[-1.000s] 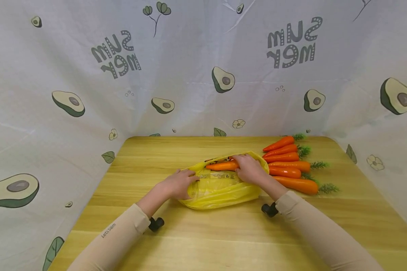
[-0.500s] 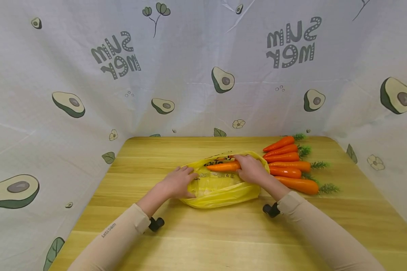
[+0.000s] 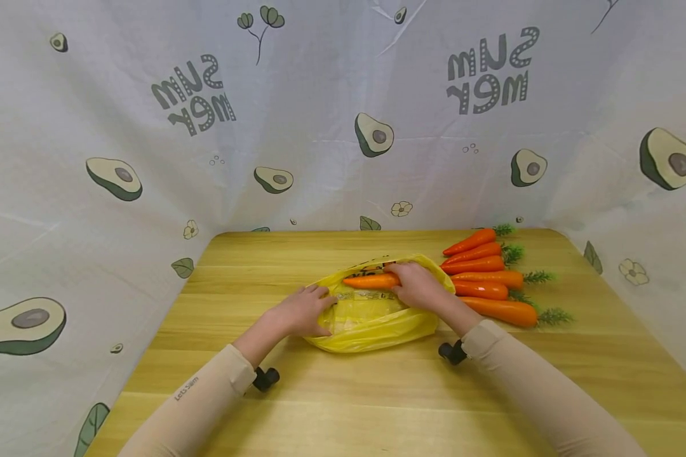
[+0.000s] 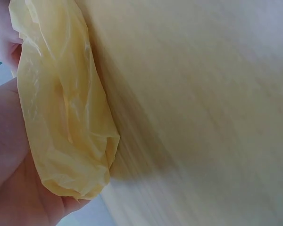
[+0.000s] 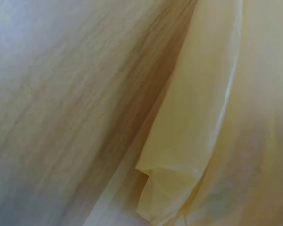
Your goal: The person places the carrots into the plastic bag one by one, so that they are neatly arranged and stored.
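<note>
A yellow plastic bag [image 3: 371, 333] with dark print lies on its side on the table, its mouth spread wide. My left hand [image 3: 302, 312] holds the bag's left edge; in the left wrist view the crumpled bag [image 4: 66, 117] rests against the palm of that hand [image 4: 19, 197]. Inside the opening, my right hand [image 3: 418, 287] grips an orange carrot [image 3: 370, 281], tip pointing left. The carrot's thick end is hidden by the hand. A sliver of orange shows behind it near the bag's far edge. Only bag folds [image 5: 188, 117] and table appear in the right wrist view.
Several carrots [image 3: 497, 311] with green tops lie in a fanned row right of the bag, tips toward it, some touching or partly behind its edge. The wooden table [image 3: 343, 406] runs back to a white curtain [image 3: 320, 95] printed with avocados.
The carrot in my right hand has shifted slightly, first a little right and then back left. My left hand stays at the bag's edge.
</note>
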The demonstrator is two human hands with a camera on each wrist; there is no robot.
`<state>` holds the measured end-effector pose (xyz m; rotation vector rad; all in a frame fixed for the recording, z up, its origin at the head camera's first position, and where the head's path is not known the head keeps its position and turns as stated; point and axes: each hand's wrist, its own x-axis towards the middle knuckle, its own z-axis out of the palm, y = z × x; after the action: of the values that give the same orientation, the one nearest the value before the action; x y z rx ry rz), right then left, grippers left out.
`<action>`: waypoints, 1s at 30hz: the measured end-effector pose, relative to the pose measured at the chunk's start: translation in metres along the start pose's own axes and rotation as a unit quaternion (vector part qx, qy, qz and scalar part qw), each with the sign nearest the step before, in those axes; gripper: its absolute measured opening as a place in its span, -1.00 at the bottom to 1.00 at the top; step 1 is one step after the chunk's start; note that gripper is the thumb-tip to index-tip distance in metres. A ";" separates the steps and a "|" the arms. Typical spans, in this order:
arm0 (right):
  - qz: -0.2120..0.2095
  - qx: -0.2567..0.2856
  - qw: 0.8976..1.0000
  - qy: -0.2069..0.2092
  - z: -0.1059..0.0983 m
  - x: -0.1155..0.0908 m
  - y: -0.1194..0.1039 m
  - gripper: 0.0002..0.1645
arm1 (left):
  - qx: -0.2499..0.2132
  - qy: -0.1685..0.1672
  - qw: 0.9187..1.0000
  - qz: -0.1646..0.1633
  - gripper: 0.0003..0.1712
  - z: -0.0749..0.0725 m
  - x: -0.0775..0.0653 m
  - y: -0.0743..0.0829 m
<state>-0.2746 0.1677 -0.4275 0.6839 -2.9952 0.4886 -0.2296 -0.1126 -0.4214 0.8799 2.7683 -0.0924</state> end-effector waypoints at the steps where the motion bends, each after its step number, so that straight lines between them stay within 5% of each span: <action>1: -0.001 -0.003 1.000 0.002 -0.001 0.001 0.000 -0.46 | -0.001 0.001 1.000 0.000 -0.11 -0.001 0.000 0.000; 20: -0.049 -0.029 0.997 0.058 -0.005 -0.017 -0.012 -0.50 | -0.005 0.000 1.000 -0.003 -0.09 0.008 -0.002 -0.002; 30: -0.050 0.037 0.996 0.065 -0.031 -0.038 -0.021 -0.55 | -0.013 -0.006 1.000 -0.008 -0.10 0.007 -0.002 0.001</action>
<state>-0.2328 0.1750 -0.3958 0.7718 -2.8180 0.6156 -0.2263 -0.1140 -0.4281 0.8489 2.7598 -0.0634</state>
